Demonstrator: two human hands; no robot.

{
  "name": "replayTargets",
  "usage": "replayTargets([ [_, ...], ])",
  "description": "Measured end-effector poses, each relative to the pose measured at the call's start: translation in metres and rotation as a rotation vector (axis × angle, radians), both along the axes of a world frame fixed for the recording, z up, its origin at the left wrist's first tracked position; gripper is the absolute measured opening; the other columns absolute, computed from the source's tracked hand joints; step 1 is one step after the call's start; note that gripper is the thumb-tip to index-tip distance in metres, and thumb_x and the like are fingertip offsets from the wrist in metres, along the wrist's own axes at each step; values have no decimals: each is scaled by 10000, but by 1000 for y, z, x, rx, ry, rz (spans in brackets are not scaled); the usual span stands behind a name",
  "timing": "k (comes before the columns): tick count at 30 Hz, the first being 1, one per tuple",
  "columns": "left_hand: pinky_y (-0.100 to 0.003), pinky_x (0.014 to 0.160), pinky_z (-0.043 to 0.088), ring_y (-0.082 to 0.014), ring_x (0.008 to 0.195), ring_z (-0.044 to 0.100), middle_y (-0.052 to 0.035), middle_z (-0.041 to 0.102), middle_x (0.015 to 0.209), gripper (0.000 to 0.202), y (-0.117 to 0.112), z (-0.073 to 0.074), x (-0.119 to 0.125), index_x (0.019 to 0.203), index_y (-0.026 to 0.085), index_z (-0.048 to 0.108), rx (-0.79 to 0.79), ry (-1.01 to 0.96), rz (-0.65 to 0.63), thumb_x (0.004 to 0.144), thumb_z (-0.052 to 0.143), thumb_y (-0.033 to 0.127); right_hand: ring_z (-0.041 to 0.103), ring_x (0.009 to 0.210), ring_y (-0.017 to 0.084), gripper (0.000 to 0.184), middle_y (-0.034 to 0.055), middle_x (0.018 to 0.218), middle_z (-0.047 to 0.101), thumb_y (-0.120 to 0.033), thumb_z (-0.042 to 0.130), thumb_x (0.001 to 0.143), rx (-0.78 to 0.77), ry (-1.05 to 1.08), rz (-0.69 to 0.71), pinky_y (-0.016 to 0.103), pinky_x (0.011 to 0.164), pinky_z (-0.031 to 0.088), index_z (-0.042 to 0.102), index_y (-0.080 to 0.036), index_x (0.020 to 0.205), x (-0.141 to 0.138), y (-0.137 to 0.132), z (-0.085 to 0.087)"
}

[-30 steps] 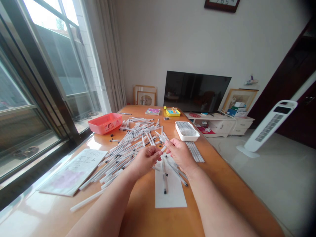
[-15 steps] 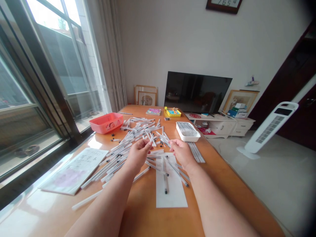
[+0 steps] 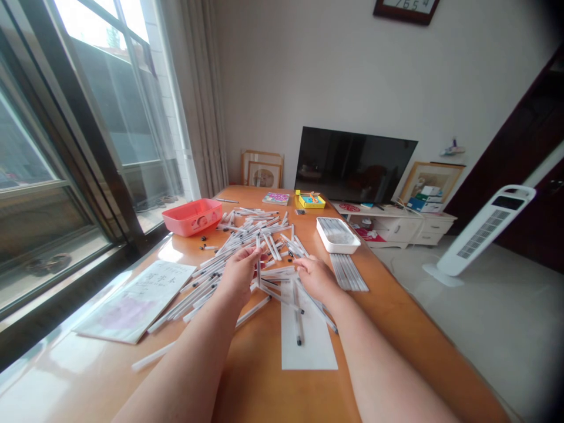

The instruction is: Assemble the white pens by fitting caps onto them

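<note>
My left hand (image 3: 240, 273) is closed in a pinch around a clear pen barrel (image 3: 258, 264), held roughly upright over the pile. To its right, my right hand (image 3: 315, 277) has thumb and fingers pressed together beside other pens; what sits in that pinch is too small to make out. Between and beyond both hands spreads a loose heap of translucent pens (image 3: 247, 235), some with black ends. Below my right hand lies a white paper sheet (image 3: 308, 346), with several pens across its upper part, one of them a black-ended pen (image 3: 298, 320).
A red plastic basket (image 3: 189, 218) stands at the left back, near small black caps (image 3: 203, 238). On the right, a white container (image 3: 337, 248) holds pens beside a row of grey pens (image 3: 350, 273). A notebook (image 3: 136, 302) lies left; a yellow box (image 3: 312, 204) stands farther back.
The pen barrel in my left hand now shows upright between the fingers. My left hand has shifted slightly left and down, and my right hand slightly down and toward me.
</note>
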State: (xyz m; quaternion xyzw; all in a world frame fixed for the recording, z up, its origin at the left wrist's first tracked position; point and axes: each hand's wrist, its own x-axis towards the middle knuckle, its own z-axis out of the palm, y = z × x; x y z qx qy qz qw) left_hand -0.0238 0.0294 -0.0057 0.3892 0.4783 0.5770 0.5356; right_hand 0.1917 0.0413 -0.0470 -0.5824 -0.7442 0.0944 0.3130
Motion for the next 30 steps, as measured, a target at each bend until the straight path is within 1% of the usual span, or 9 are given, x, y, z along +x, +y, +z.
replayTargets([
  [2,-240,576,383,-130,644,599,-64,715,829,424,1,-1,-1,894,164,672,-10,-22,25,649,803,484,602,1079,235,403,56,1142,712,-149,520,863,18,-37,-32,318,926,438,706,-273,1199,1,1,-1],
  [5,-238,562,389,-132,637,603,-56,704,799,404,3,-2,-3,904,166,666,-30,-74,61,652,797,453,607,1076,247,461,52,1138,727,-128,489,867,28,-25,-86,329,905,449,650,-269,1275,4,4,-3],
  [8,-226,538,378,-128,625,604,-46,691,772,378,6,-2,-6,903,166,657,-23,-134,84,662,792,424,636,1025,240,422,63,1098,739,-143,486,878,65,11,-128,328,874,463,654,-257,1248,5,4,-1],
  [10,-217,518,365,-114,599,585,-45,686,767,365,8,-2,-8,904,161,655,-15,-163,93,669,788,406,644,1009,240,381,78,1098,736,-162,485,887,110,23,-142,334,873,467,669,-235,1213,3,1,4],
  [15,-191,477,334,-64,527,509,-46,679,784,321,12,-3,-15,893,144,647,-30,-218,112,695,765,367,631,1048,246,341,83,1125,721,-206,480,915,204,60,-125,346,899,467,674,-227,1194,-9,-12,33],
  [19,-188,477,358,-91,593,582,-46,682,806,311,16,-7,-19,922,150,637,-33,-267,124,691,755,321,620,1070,258,337,93,1129,713,-217,470,930,259,75,-79,364,915,467,667,-215,1202,-23,-30,64],
  [23,-176,464,353,-88,595,592,-56,688,841,288,18,-10,-22,929,147,617,-38,-297,117,714,740,295,620,1069,255,319,106,1123,707,-227,450,950,346,86,-45,369,932,461,668,-213,1183,-35,-49,90],
  [26,-174,469,372,-96,605,611,-63,692,852,263,19,-9,-23,937,150,602,-47,-319,132,731,723,260,639,1036,237,316,91,1115,711,-243,471,943,310,101,-31,347,900,477,657,-223,1197,-36,-50,97],
  [30,-177,466,385,-103,600,623,-70,691,836,247,18,-6,-22,928,145,590,-64,-349,160,732,719,220,665,949,205,277,53,1048,731,-267,512,915,141,70,-72,304,822,495,684,-240,1130,-29,-27,87],
])
